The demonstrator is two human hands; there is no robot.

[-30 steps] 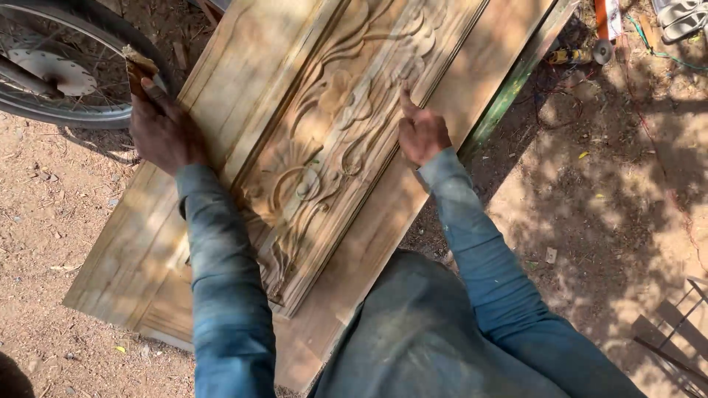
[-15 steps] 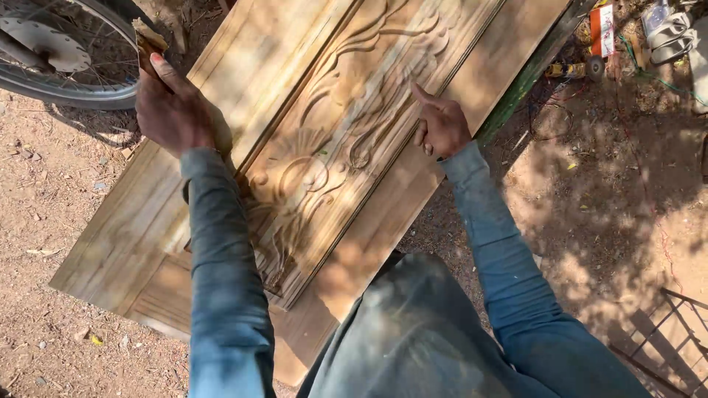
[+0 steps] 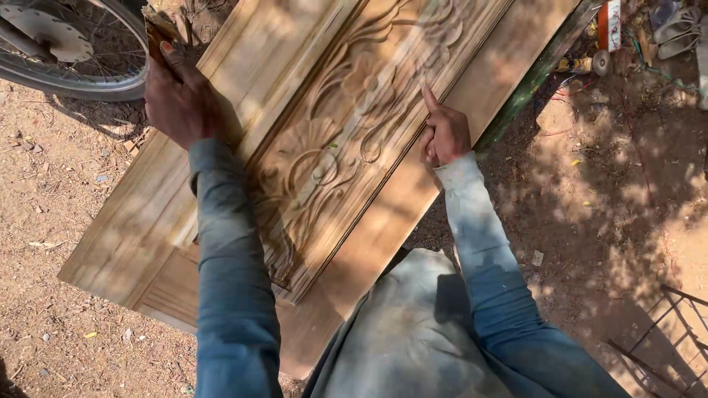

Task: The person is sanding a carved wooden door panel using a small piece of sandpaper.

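carved wooden door panel lies slanted across the dirt ground, and it looks like a sanding pass on its frame. left hand sits at the panel's left edge, fingers closed around a folded scrap of sandpaper. right hand holds nothing, curled with the forefinger pressed on the carving's right border. next stroke calls for steady pressure along the moulding. panel's far end is cut off; a motorcycle wheel shows only partly.

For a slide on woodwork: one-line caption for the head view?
Left hand holds sandpaper at the carved door panel; right hand points at it.
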